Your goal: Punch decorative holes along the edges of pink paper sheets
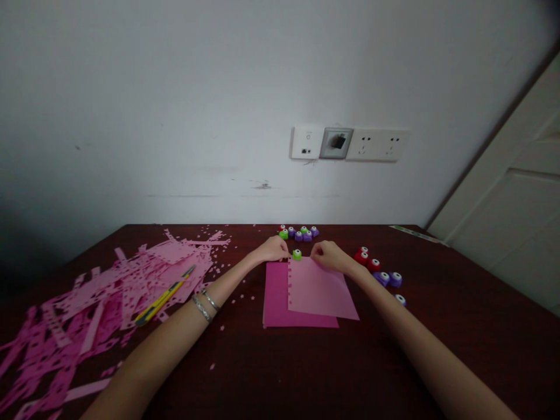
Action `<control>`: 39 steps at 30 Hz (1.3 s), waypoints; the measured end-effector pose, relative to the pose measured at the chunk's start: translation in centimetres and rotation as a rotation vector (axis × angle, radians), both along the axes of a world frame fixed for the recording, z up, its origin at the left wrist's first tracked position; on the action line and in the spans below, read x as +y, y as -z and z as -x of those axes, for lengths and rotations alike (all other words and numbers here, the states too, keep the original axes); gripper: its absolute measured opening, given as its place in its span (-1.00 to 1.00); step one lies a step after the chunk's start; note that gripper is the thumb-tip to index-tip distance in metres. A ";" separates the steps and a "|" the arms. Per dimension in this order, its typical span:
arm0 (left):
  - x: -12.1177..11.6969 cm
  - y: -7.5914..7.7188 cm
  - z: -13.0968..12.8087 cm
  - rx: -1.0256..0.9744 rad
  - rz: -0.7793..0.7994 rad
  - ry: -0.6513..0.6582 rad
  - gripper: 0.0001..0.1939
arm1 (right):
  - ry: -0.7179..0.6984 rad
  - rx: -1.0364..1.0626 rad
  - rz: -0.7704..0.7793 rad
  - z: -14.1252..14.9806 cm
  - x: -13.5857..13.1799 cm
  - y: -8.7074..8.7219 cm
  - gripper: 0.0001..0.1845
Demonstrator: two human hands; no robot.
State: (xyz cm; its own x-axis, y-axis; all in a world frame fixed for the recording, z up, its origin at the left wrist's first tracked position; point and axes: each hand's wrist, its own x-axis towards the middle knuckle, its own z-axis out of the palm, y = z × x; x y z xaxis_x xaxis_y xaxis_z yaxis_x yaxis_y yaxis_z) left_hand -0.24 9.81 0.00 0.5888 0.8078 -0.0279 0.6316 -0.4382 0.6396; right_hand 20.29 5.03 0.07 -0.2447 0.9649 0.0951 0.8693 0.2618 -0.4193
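Note:
A light pink sheet of paper (pixel 321 289) lies askew over a darker pink stack of paper (pixel 275 297). Punched notches run down the light sheet's left edge. At its top left corner, the fingers of my left hand (pixel 275 249) are pinched together on the paper. My right hand (pixel 328 255) is closed with its fingertips on the top edge. Between the two hands, a green craft punch (pixel 297 254) sits at that same top edge; whether the paper is inside its slot cannot be made out.
Pink paper scraps (pixel 114 291) are heaped on the left, with a yellow utility knife (pixel 164 296) on them. Small punched bits (pixel 242 296) are scattered nearby. More punches (pixel 299 235) stand at the back; red (pixel 361 256) and purple punches (pixel 395 279) stand right, near my forearm.

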 end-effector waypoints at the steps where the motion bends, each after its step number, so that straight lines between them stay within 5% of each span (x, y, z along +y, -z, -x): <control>1: 0.0 0.0 0.0 0.000 0.001 0.000 -0.82 | -0.003 0.003 0.001 0.0 0.0 0.0 -0.78; 11: -0.1 -2.0 0.8 -0.048 -0.010 -0.051 -0.66 | 0.063 0.151 -0.146 0.7 -0.1 -1.1 -0.84; 17: -0.3 -2.8 0.1 -0.124 0.152 -0.004 -0.67 | 0.110 0.485 0.288 2.0 0.1 -1.5 -0.66; 24: 0.3 -3.8 -1.3 -0.078 0.460 -0.008 -0.71 | 0.155 0.655 0.551 2.4 0.6 -1.6 -0.76; 29: 0.6 -4.2 -1.6 0.003 0.587 -0.015 -0.67 | 0.111 0.716 0.649 2.3 1.1 -1.1 -0.77; 39: 2.6 -2.6 -2.2 0.121 0.729 0.016 -0.80 | -0.033 0.731 0.809 1.2 2.1 0.1 -0.63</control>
State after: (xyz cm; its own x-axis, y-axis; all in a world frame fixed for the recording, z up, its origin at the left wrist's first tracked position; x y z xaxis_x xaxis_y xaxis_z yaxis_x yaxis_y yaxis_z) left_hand 1.95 12.41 2.63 0.5587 0.5507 -0.6202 0.7135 0.0620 0.6979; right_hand 19.06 7.17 -0.04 -0.4144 0.8011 -0.4318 0.3375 -0.3054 -0.8904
